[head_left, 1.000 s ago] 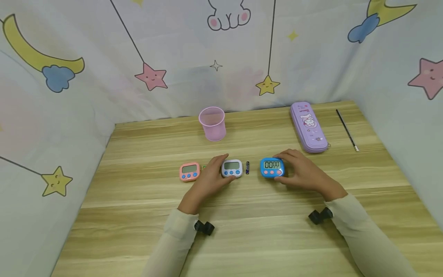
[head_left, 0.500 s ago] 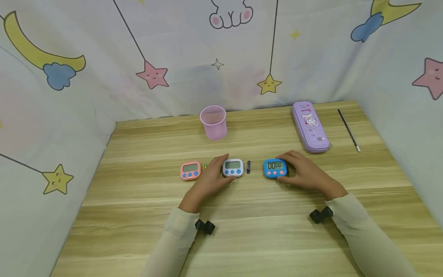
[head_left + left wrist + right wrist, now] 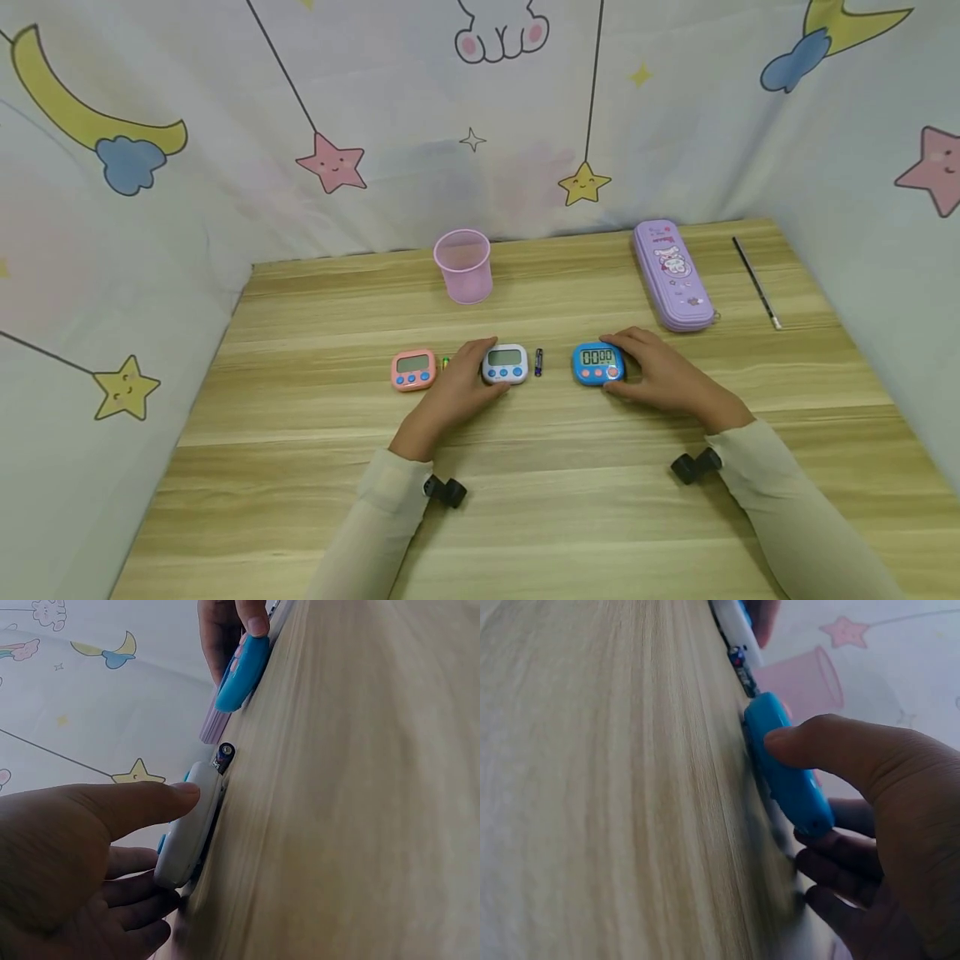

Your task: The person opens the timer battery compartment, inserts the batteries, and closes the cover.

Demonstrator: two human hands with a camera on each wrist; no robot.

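Observation:
My left hand (image 3: 459, 382) grips a white digital timer (image 3: 505, 364) with blue buttons, thumb on the near edge and fingers at the far side. A blue timer (image 3: 597, 364) with pink buttons, its display showing zeros, is held the same way by my right hand (image 3: 663, 371). Both timers are at the tabletop. Between them lies a small dark battery (image 3: 538, 362), close to the white timer's right side. Left of my left hand sits a pink timer (image 3: 413, 370) with a blank display. A green battery (image 3: 446, 363) beside it is partly hidden by that hand.
A pink cup (image 3: 465, 271) stands near the back of the wooden table (image 3: 525, 517). At the back right lie a purple pencil case (image 3: 674, 275) and a dark pencil (image 3: 756, 283). Patterned cloth (image 3: 405, 108) encloses the back and sides.
My right hand has shifted the blue timer a little to the right, widening the space beside the dark battery. My left hand keeps its hold on the white timer.

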